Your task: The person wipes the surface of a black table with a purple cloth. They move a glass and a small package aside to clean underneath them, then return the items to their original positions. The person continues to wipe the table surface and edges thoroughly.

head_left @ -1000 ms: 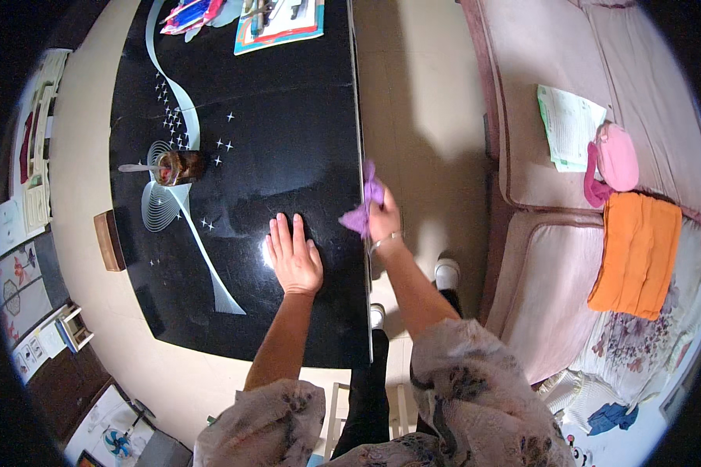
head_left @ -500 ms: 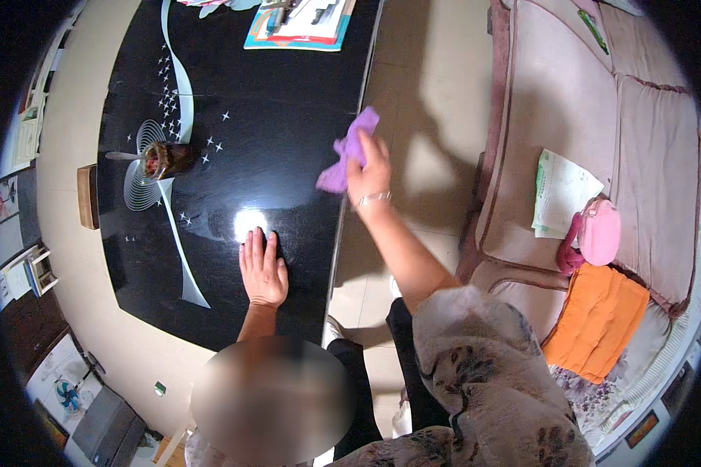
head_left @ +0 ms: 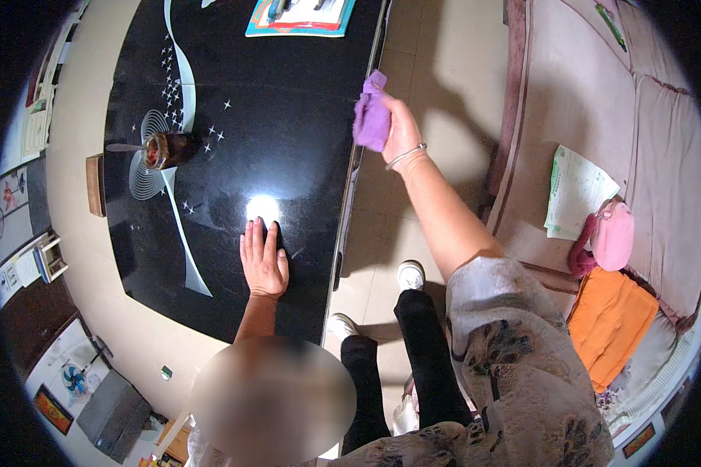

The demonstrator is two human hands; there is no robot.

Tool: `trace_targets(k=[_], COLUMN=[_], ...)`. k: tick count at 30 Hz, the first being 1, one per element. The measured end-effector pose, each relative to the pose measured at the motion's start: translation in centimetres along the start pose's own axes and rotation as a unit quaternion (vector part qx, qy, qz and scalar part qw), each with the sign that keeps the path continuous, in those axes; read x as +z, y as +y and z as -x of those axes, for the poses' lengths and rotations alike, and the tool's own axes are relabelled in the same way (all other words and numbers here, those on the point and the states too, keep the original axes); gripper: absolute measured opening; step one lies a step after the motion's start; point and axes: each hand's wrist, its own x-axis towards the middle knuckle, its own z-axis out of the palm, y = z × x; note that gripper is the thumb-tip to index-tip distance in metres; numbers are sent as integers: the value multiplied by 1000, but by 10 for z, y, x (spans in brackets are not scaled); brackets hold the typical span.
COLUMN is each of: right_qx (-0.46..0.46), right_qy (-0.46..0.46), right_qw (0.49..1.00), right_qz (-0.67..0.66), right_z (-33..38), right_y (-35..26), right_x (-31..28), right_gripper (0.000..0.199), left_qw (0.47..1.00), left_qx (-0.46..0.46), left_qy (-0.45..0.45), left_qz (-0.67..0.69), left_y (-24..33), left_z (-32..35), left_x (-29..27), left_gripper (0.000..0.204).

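My right hand (head_left: 401, 132) grips a crumpled purple cloth (head_left: 374, 121) at the right edge of a glossy black table (head_left: 288, 117). The cloth overlaps that edge, and part of it sits above the tabletop. A bracelet circles my right wrist. Flat on the tabletop, palm down and with fingers stretched out, rests my left hand (head_left: 265, 261). It holds nothing and lies just below a bright light reflection. Off to the left stands a dark glass jar (head_left: 171, 150) with a spoon handle (head_left: 125, 147) sticking out of it.
At the table's far end lies a blue-edged board or book (head_left: 300, 27) with items on it. A pinkish sofa (head_left: 568, 101) along the right bears papers (head_left: 580, 191), a pink pouch (head_left: 614, 236) and an orange cloth (head_left: 611, 323). Between table and sofa runs a tiled floor (head_left: 436, 47).
My right hand and the purple cloth have moved farther away and slightly right along the table edge. My left hand stays flat on the table. The whole view has shifted a little.
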Motion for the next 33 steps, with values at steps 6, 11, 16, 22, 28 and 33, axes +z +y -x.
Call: trace_targets(k=[6,11,16,22,28,33], right_qx=[-221,-117,-181,-134,-212,-144], right_qy=[155,153,130,115,62,106], right_qw=[953,892,779,758,745,738], right_qz=[140,409,586,628,630,651], right_z=[-12,26,3,17,138,71], right_y=[41,60,7,-5,79,31], right_x=[0,-28,-4,13,-15,3], right_gripper=[30,42,29,24,21,20], left_qw=[1000,1000,1000,1000,1000,999], left_qx=[17,14,12,12,11,21], left_qy=[9,12,8,7,11,27], left_qz=[1,1,-3,-1,2,0], left_y=[4,-1,-1,1,0,0], left_z=[-3,2,-1,0,-2,1], left_x=[8,6,3,7,3,5], left_gripper=[56,55,55,55,56,54])
